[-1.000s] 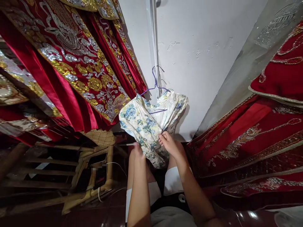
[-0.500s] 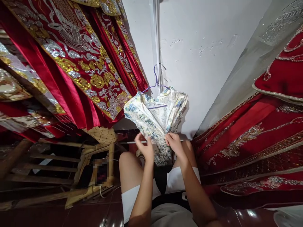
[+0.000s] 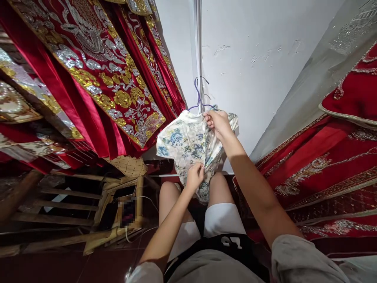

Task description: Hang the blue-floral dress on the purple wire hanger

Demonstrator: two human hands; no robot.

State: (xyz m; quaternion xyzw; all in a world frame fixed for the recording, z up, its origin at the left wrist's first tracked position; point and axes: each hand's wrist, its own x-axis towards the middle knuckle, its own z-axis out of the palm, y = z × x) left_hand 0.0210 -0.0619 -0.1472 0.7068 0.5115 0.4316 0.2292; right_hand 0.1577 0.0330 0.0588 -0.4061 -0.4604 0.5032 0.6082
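Note:
A white short-sleeved top (image 3: pixel 185 141) with blue and green flowers hangs on a purple wire hanger (image 3: pixel 198 94). Its two front halves meet along a straight line down the middle. My right hand (image 3: pixel 217 121) pinches the top at the neckline end of that line; whether a small pull tab is between the fingers is hidden. Lower down, my left hand (image 3: pixel 195 176) grips the same line with closed fingers, and the cloth between both hands is taut. Below my left hand, the bottom of the top hangs between my knees.
A white pole (image 3: pixel 198 47) carries the hanger against a white wall (image 3: pixel 241 78). Red embroidered garments (image 3: pixel 118 86) hang close on the left, others (image 3: pixel 318 169) on the right. A bamboo chair (image 3: pixel 97 212) stands at lower left, with a white cable (image 3: pixel 150 201) beside it.
My right hand has risen from the lower front to the neckline, and the open front has come together. My left hand, open before, has moved right and closed on the front line.

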